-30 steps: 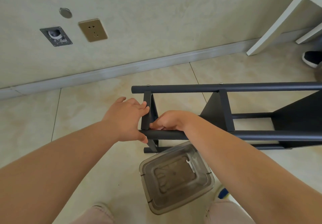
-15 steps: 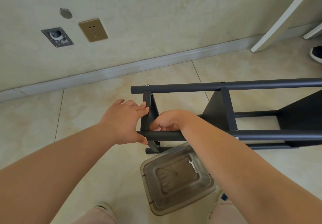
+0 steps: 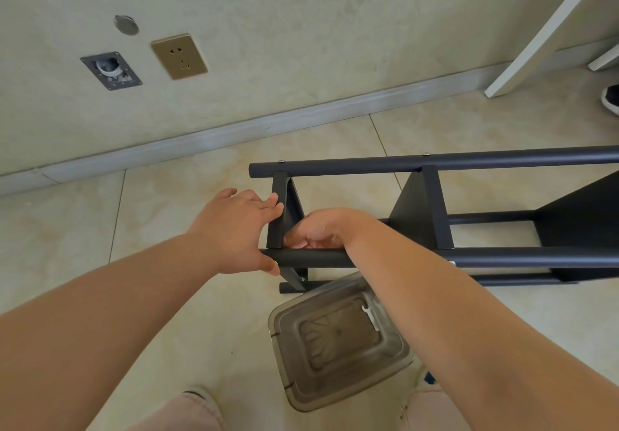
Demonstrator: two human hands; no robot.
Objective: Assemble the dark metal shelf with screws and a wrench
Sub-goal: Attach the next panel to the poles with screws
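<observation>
Very little has changed. The far right end of the shelf's [image 3: 435, 162] top bar sits a bit higher up than a second ago. The white leg [image 3: 536, 35] and the dark shoe [image 3: 610, 99] have slid toward the top right corner too, so the head may just have turned. A small shiny screw [image 3: 451, 262] now peeks out on the near bar, beside the right arm, where the arm hid it before. The left hand [image 3: 234, 229] and right hand [image 3: 318, 229] have crept a tiny bit to the left.
</observation>
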